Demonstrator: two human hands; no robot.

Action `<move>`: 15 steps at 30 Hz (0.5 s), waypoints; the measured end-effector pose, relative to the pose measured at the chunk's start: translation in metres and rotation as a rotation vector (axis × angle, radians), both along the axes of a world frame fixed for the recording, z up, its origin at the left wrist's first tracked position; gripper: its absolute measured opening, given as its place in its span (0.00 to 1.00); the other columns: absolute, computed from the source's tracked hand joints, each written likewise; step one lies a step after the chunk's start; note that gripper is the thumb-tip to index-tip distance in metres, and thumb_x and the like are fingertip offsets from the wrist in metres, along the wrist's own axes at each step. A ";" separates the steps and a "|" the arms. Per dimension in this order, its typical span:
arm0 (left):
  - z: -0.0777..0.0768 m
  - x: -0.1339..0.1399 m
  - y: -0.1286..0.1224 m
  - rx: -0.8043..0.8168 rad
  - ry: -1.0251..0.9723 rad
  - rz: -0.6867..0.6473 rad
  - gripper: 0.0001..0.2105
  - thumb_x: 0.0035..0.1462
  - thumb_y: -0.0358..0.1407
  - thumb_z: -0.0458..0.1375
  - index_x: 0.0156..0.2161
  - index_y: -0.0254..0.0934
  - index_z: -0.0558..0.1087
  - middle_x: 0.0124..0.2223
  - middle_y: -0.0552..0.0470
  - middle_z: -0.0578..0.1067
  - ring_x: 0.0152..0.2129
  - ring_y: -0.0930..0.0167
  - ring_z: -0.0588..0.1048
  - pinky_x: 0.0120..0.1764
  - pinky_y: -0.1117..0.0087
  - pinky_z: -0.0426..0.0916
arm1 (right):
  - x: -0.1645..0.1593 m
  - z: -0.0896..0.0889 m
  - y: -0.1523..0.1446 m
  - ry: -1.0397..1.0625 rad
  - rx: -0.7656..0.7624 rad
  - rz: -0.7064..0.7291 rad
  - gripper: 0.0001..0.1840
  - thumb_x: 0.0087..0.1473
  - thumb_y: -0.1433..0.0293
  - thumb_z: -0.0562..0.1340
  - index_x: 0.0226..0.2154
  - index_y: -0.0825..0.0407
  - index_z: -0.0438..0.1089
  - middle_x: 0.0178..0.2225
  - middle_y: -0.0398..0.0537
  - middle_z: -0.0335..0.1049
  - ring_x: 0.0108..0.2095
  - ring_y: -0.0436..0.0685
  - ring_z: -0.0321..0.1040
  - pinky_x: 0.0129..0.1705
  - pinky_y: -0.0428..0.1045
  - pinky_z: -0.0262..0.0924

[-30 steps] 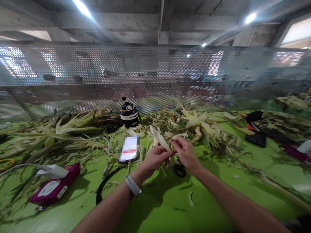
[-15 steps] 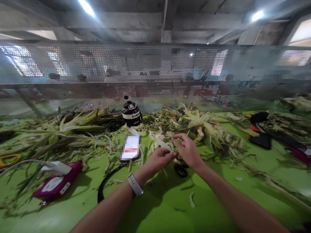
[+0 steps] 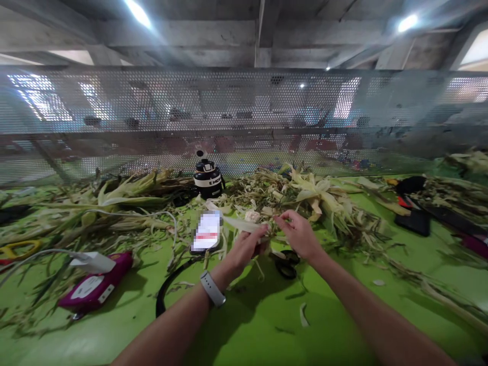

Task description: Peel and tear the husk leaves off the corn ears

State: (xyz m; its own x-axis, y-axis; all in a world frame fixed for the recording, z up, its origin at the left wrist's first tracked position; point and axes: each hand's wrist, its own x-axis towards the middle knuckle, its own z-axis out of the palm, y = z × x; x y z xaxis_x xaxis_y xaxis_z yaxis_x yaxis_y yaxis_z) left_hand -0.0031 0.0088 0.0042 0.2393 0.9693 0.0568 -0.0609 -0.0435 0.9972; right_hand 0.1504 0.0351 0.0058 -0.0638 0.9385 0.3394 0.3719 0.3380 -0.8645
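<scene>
Left hand [image 3: 246, 247] pinches the near end of a pale, strip-shaped corn husk leaf [image 3: 238, 224], held just above the bright green tabletop [image 3: 251, 325]. Right hand [image 3: 301, 235] grips the husk's other part between thumb and fingers, opposed to the left, likely to tear it. Black scissors [image 3: 286, 263] lie directly beneath; heap of stripped husks [image 3: 316, 195] behind.

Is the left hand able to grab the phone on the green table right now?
Probably yes, once it lets go. The left hand is pinching a corn husk strip, and the phone lies just beside it on the green table, with only loose husk scraps between.
</scene>
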 end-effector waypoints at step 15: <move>-0.009 0.000 0.008 0.137 0.150 0.097 0.19 0.55 0.51 0.50 0.23 0.38 0.61 0.12 0.61 0.61 0.07 0.79 0.57 0.13 0.76 0.51 | -0.007 0.006 -0.008 0.301 -0.474 0.306 0.11 0.38 0.64 0.64 0.20 0.53 0.63 0.08 0.30 0.50 0.09 0.42 0.41 0.12 0.41 0.34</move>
